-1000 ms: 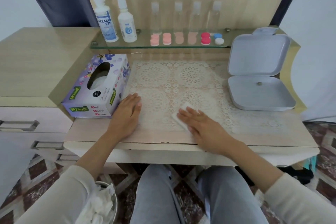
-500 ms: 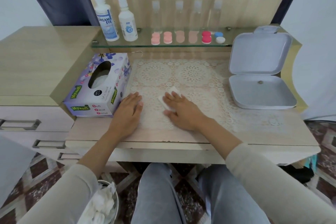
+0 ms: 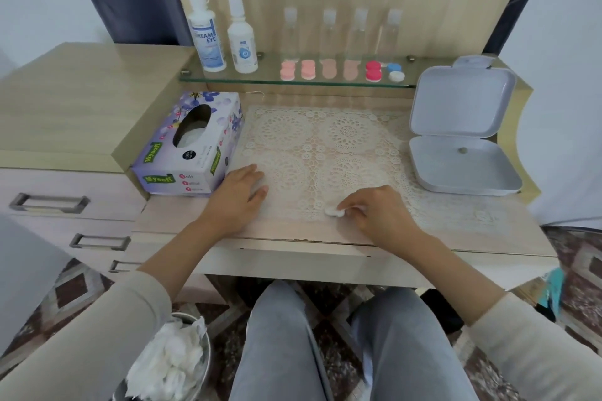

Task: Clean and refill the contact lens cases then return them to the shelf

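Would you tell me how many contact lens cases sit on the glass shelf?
6, in a row on the glass shelf, left to right: first pink case, second pink case, first peach case, second peach case, red case, blue-and-white case. None looks hidden.

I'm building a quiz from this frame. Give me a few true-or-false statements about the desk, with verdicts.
1. The right hand pinches a wad of tissue on the lace mat. True.
2. The left hand holds a bottle. False: it lies flat and holds nothing.
3. The grey box is closed. False: its lid stands open.
4. The lens cases sit on the glass shelf. True.
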The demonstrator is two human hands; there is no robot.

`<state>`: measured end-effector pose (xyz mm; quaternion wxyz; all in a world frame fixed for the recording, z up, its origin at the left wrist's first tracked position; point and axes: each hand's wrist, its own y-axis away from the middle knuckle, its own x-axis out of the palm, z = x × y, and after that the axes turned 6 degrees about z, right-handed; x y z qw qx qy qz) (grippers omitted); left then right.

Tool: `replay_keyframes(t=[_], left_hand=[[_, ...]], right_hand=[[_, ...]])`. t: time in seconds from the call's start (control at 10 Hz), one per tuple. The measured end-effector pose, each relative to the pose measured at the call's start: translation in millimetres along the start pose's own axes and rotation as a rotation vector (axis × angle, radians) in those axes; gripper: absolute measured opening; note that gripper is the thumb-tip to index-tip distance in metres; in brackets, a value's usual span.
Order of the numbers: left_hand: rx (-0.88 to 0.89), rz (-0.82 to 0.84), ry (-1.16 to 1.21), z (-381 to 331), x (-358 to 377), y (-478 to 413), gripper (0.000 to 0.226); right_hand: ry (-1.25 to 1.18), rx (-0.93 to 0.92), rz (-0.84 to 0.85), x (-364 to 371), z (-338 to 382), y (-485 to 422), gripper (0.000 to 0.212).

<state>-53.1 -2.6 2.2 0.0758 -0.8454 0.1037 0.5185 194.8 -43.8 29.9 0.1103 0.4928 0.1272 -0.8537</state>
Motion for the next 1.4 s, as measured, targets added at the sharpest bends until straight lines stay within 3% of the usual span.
replay_keyframes(t=[0.2,0.3,0.5,0.6,0.8,1.1,1.3,1.4], left_hand=[[0.179,-0.240,-0.008,9,-24,64,0.029],[0.135,-0.275,0.043,29,-38,111,0.036],[-0.250,-0.353,0.188,90,-27,211,0.030],[-0.453,-0.332,0.188,122,-5,255,0.018],[-0.716,-0.241,0.265,166,34,309,0.021],[-0.826,-0.177,0.340,211,58,339,0.023],[-0.858,-0.164,0.369,224,58,330,0.025],[-0.869,-0.163,0.374,223,58,325,0.025]], right_hand=[[-0.182,-0.001,0.032,5,46,5,0.016],[-0.283,-0.086,0.102,26,85,7,0.014],[-0.345,-0.272,0.350,111,158,6,0.013],[-0.341,-0.259,0.529,169,177,1,0.016],[-0.305,-0.103,0.723,282,186,-9,0.014],[-0.177,0.059,0.802,380,187,-16,0.014],[-0.197,0.043,0.867,401,195,-24,0.045],[-0.200,0.030,0.844,400,198,-24,0.049]])
